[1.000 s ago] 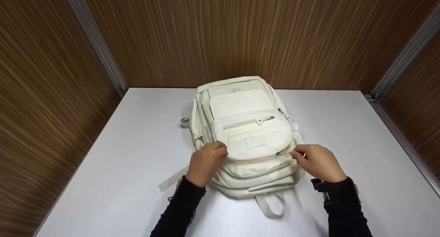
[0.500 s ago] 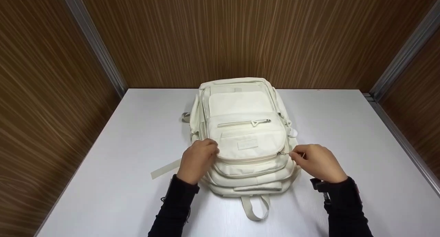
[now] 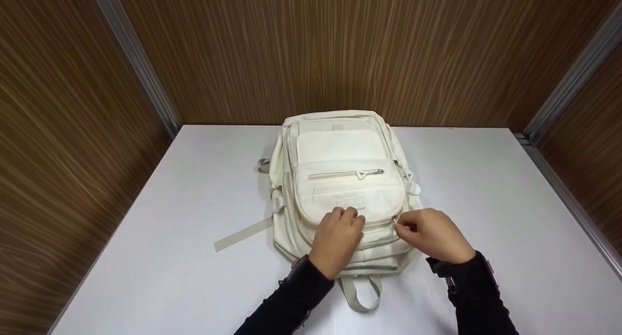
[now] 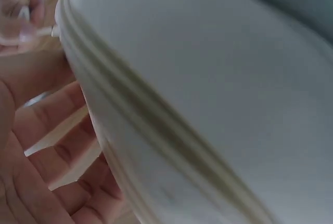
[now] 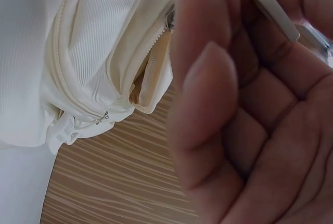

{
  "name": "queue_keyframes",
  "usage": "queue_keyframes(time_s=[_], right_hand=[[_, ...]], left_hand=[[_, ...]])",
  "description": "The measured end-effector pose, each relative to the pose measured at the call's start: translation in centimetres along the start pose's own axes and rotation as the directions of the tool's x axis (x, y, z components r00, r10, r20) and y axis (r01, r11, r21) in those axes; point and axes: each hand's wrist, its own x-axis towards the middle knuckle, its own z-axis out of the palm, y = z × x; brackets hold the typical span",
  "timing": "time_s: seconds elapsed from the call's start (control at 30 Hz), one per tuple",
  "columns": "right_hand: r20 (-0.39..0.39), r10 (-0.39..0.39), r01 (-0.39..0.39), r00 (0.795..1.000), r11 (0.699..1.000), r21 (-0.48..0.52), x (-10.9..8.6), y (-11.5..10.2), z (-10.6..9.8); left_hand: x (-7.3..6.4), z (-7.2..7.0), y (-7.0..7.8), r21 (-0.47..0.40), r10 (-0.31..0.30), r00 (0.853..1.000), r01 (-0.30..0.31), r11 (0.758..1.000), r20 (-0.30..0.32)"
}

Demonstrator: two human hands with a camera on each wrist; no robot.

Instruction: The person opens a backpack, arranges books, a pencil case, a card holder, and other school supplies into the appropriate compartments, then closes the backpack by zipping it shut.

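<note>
A cream backpack (image 3: 342, 148) lies front side up on the white table, its top handle (image 3: 359, 298) toward me. My left hand (image 3: 336, 240) grips the near edge of the front pocket, just below the label patch (image 3: 351, 202). Thumb and fingers meet the fabric beside the zipper track (image 4: 151, 112) in the left wrist view. At the pocket's right corner, my right hand (image 3: 434, 235) pinches the zipper pull (image 5: 274, 12), a pale tab between its fingers. The metal slider (image 5: 170, 18) shows at the fingertips, with the pocket parted along the teeth beyond it.
A loose strap (image 3: 243, 234) stretches out left of the backpack, and a small webbing loop (image 3: 263, 165) sticks out higher up. A second zipper with a triangular pull (image 3: 362, 174) crosses the front. Wood-grain panels (image 3: 311, 53) wall the table at the back and sides.
My left hand has moved right from the pocket's left corner to the middle of its edge. The backpack has turned slightly and straightened. My right hand has shifted a little left, keeping the pull.
</note>
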Motion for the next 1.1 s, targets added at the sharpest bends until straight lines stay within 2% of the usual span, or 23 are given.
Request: queue_keyframes(time_s=[0.1,0.17,0.53,0.83,1.1], right_hand=[[0.001,-0.005,0.005,1.0,1.0,0.0,0.1,0.0,0.2],[0.001,-0.007,0.007,1.0,1.0,-0.001,0.1,0.0,0.2],[0.013,-0.016,0.016,1.0,1.0,0.019,0.0,-0.1,-0.1],[0.002,0.012,-0.012,1.0,1.0,-0.016,-0.4,-0.1,-0.4],[0.019,0.005,-0.004,1.0,0.999,-0.046,-0.4,0.5,-0.1]], left_hand=[[0.5,0.4,0.7,0.091,0.022,1.0,-0.02,0.996,-0.022],[0.7,0.4,0.8,0.114,0.024,0.999,-0.021,0.993,-0.027],[0.4,0.5,0.2,0.097,0.004,1.0,-0.001,0.995,-0.027],[-0.8,-0.6,-1.4,-0.024,-0.027,1.0,0.027,0.999,0.009],[-1.5,-1.5,-3.0,-0.134,0.0,1.0,0.004,0.991,0.027]])
